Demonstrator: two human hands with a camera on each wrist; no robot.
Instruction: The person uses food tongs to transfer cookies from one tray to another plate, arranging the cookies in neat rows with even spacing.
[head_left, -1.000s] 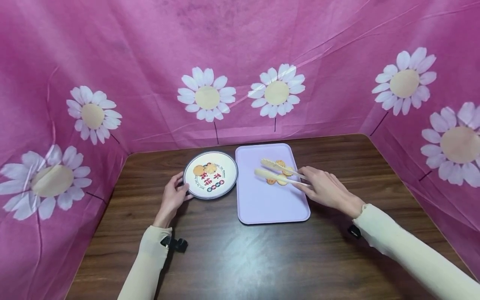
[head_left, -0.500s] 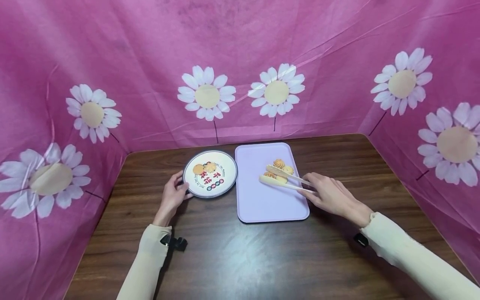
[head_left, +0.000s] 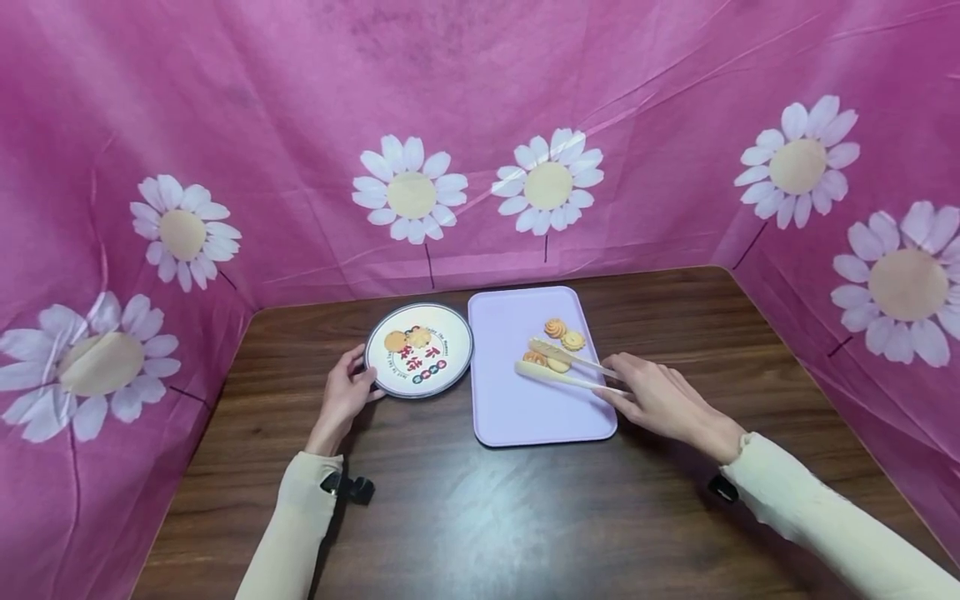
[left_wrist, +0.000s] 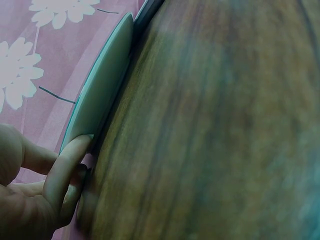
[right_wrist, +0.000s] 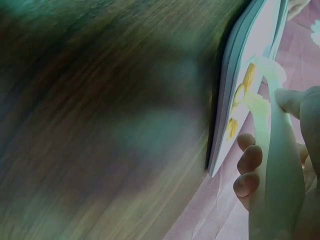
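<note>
The right hand (head_left: pixel 656 396) pinches the tongs (head_left: pixel 573 380), whose two arms stand spread, with their long axis running leftward from this hand. Between these arms, on the tray (head_left: pixel 540 417), lie two cookies (head_left: pixel 558 365), to the left of the right hand, which is the nearer one. If the arms touch them, I cannot tell. The left hand (head_left: pixel 348 389) pinches the plate (head_left: pixel 401 317) by its rim. I count four cookies on the tray and two on the plate.

1. The tabletop (head_left: pixel 405 525) shows glossy wood grain.
2. The plate (head_left: pixel 422 313) looks smooth and glazed.
3. The tray (head_left: pixel 540 412) looks matt plastic.
4. The tongs (head_left: pixel 555 376) look plastic.
5. The cookies (head_left: pixel 573 340) are rough.
6. The backdrop (head_left: pixel 480 92) is creased cloth.
</note>
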